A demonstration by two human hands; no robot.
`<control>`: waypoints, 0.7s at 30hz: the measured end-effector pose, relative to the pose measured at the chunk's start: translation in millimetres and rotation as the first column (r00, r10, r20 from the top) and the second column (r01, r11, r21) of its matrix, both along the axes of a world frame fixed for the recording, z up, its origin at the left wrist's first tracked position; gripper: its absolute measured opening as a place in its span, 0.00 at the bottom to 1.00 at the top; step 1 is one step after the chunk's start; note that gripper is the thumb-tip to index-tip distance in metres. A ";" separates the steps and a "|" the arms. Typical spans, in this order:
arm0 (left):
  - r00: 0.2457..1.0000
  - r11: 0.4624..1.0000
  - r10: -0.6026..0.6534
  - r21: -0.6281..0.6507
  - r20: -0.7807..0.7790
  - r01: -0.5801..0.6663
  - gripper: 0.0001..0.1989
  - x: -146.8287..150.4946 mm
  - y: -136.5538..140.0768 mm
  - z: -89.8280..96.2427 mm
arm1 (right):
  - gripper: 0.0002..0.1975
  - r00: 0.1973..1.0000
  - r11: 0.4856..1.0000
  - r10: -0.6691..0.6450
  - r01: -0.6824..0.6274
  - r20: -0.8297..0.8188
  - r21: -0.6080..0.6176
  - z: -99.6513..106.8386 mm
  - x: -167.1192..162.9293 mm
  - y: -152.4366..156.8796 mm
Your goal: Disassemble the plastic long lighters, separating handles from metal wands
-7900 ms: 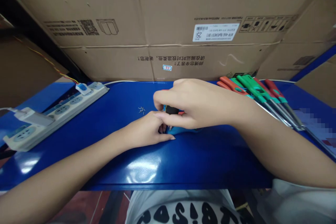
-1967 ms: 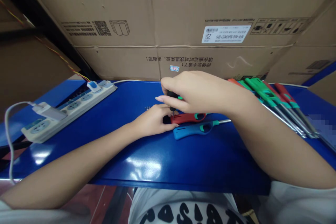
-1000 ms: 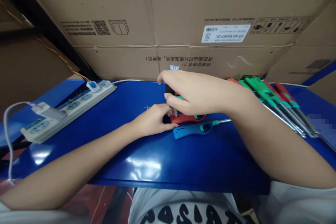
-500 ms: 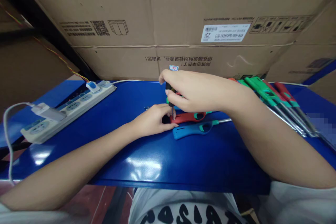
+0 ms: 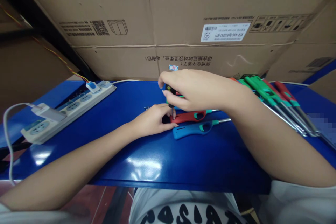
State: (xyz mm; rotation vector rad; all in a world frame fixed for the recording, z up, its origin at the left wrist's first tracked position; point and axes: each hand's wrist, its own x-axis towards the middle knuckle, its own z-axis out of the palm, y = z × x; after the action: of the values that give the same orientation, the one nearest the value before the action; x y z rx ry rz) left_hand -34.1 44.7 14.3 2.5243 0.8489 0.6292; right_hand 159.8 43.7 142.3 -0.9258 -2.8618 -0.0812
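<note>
Over the middle of the table, my right hand (image 5: 194, 89) is closed around the handle of a small black screwdriver (image 5: 171, 105). The tool stands nearly upright, its shaft pointing down at the rear end of a red long-necked lighter (image 5: 187, 116). That end is pinched by the fingers of my left hand (image 5: 152, 120), which hide the screwdriver's tip. The red lighter lies on its side, its metal neck pointing right. A blue long-necked lighter (image 5: 193, 130) lies parallel, just nearer to me. Behind the red one, green and red parts show only partly past my right hand.
Several green and red lighters (image 5: 266, 91) are heaped on the right of the blue table (image 5: 126, 168). A white power strip (image 5: 76, 106) with plugs and cables lies at the left. A large cardboard box (image 5: 136, 35) stands along the back edge.
My right fingers have shifted slightly, and the screwdriver handle looks turned, with a yellow mark now showing. My left hand and both front lighters stay in place.
</note>
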 end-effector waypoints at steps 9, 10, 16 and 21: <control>1.000 1.000 -0.008 -0.011 0.009 0.008 0.07 -0.7 0.6 0.0 | 0.14 1.000 1.000 0.017 -0.017 -0.006 0.008 -0.2 -1.6 -0.4; 1.000 1.000 -0.005 -0.009 0.007 0.005 0.07 -0.7 0.6 0.0 | 0.15 1.000 1.000 0.013 -0.013 -0.006 0.015 -0.4 -1.5 -0.1; 1.000 1.000 -0.012 -0.001 0.008 0.012 0.07 -0.2 0.4 0.5 | 0.13 0.999 0.999 0.036 -0.036 -0.014 -0.005 -0.8 0.0 1.1; 1.000 1.000 -0.008 -0.008 -0.005 0.008 0.07 -0.3 -0.6 1.5 | 0.16 1.000 0.999 -0.002 0.001 -0.026 -0.040 -0.2 1.2 1.8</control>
State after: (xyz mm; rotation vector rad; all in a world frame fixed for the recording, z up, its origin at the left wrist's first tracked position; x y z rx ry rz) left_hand -34.4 44.0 15.8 2.5219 0.8408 0.6163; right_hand 161.0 45.6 142.1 -0.9293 -2.8490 -0.0121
